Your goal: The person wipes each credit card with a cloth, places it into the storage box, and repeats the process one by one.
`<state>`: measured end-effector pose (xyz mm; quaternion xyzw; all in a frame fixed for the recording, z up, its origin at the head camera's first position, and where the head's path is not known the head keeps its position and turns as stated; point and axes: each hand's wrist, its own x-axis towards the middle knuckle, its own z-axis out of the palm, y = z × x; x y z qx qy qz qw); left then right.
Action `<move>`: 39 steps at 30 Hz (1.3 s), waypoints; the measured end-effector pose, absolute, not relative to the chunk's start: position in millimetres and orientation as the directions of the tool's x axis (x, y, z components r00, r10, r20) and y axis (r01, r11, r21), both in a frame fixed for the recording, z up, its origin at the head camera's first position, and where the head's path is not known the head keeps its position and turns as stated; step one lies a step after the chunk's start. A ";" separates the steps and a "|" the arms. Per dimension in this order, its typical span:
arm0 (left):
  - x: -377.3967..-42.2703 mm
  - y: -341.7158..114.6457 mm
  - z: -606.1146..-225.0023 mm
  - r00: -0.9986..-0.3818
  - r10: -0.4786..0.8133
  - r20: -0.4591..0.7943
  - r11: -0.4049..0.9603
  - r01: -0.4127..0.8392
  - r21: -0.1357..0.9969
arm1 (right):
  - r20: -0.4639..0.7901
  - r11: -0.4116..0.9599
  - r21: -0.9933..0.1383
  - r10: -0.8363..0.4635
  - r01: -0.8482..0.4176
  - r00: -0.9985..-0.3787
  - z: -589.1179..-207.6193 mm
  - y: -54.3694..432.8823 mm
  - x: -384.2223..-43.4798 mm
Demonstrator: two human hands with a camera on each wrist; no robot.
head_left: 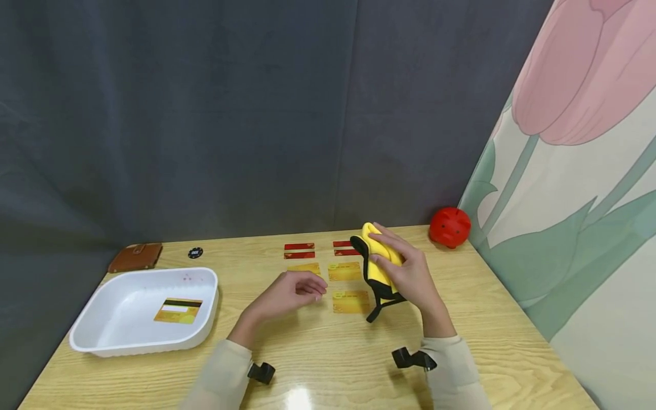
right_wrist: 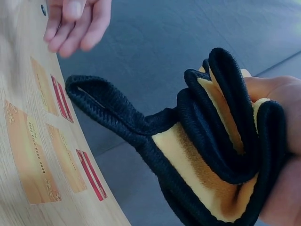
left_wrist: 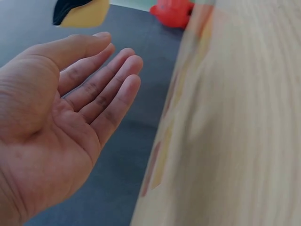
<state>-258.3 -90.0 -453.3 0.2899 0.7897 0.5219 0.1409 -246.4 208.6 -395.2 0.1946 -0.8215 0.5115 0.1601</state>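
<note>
A folded yellow cloth [head_left: 381,250] with black edging and a hanging loop is gripped in my right hand [head_left: 410,273], held above the table. In the right wrist view the folds of the cloth [right_wrist: 207,155] bunch against the palm. My left hand [head_left: 293,293] holds nothing; its fingers are loosely bent, with the palm turned inward in the left wrist view. Near both hands lie gold cards [head_left: 351,302], one of them partly covered by the left hand. Behind them are two red cards [head_left: 299,251], each with a pale stripe; the cloth overlaps the right one.
On the left stands a white tray [head_left: 128,339] with a gold card [head_left: 178,310] inside. Behind it lie a brown wallet [head_left: 135,258] and a black chip [head_left: 195,252]. A red piggy bank [head_left: 450,227] sits at the back right corner, by the floral wall. A dark curtain [head_left: 256,114] hangs behind the table.
</note>
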 end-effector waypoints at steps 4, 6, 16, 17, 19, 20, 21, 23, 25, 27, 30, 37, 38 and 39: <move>-262.7 -77.5 -462.8 -0.781 0.619 0.076 0.285 0.314 0.905 | 0.449 0.392 -0.790 -0.153 -0.471 -0.880 -395.4 208.1 -245.6; -263.4 -72.2 -467.1 -0.784 0.617 0.067 0.294 0.309 0.904 | 0.441 0.398 -0.792 -0.153 -0.463 -0.885 -395.4 207.8 -244.6; -264.9 -55.3 -488.7 -0.839 0.541 0.058 0.359 0.292 0.887 | 0.432 0.412 -0.789 -0.157 -0.456 -0.888 -393.5 208.7 -242.9; -265.2 -54.2 -489.6 -0.845 0.532 0.057 0.363 0.287 0.887 | 0.432 0.411 -0.789 -0.157 -0.456 -0.888 -393.4 208.8 -242.8; -266.2 -51.8 -491.0 -0.855 0.516 0.063 0.374 0.291 0.881 | 0.432 0.411 -0.789 -0.157 -0.456 -0.888 -393.6 209.0 -242.8; -266.7 -50.6 -491.8 -0.858 0.509 0.067 0.383 0.295 0.875 | 0.431 0.409 -0.790 -0.158 -0.456 -0.888 -393.9 209.0 -243.0; -267.3 -49.4 -492.9 -0.861 0.505 0.069 0.394 0.301 0.869 | 0.431 0.408 -0.791 -0.159 -0.456 -0.888 -394.0 209.0 -243.0; -268.4 -47.0 -495.5 -0.861 0.503 0.077 0.417 0.319 0.851 | 0.431 0.402 -0.792 -0.162 -0.458 -0.888 -394.4 209.0 -243.3; -269.5 -44.8 -498.6 -0.859 0.505 0.083 0.449 0.344 0.825 | 0.430 0.400 -0.794 -0.164 -0.459 -0.888 -394.5 208.7 -243.5; -270.3 -43.0 -500.8 -0.860 0.505 0.079 0.480 0.356 0.802 | 0.429 0.401 -0.794 -0.165 -0.458 -0.888 -394.6 208.6 -243.7; -271.1 -40.9 -502.5 -0.868 0.492 0.063 0.519 0.350 0.780 | 0.425 0.408 -0.792 -0.166 -0.455 -0.890 -394.9 208.6 -244.4; -270.2 -39.8 -500.5 -0.885 0.465 0.026 0.581 0.327 0.745 | 0.415 0.419 -0.791 -0.169 -0.446 -0.894 -394.0 207.4 -243.6; -270.1 -39.5 -499.8 -0.884 0.468 0.021 0.584 0.327 0.743 | 0.414 0.421 -0.790 -0.169 -0.445 -0.894 -394.4 207.3 -243.6; -270.1 -39.1 -499.2 -0.882 0.471 0.014 0.589 0.326 0.739 | 0.415 0.422 -0.789 -0.169 -0.446 -0.894 -394.6 207.2 -243.4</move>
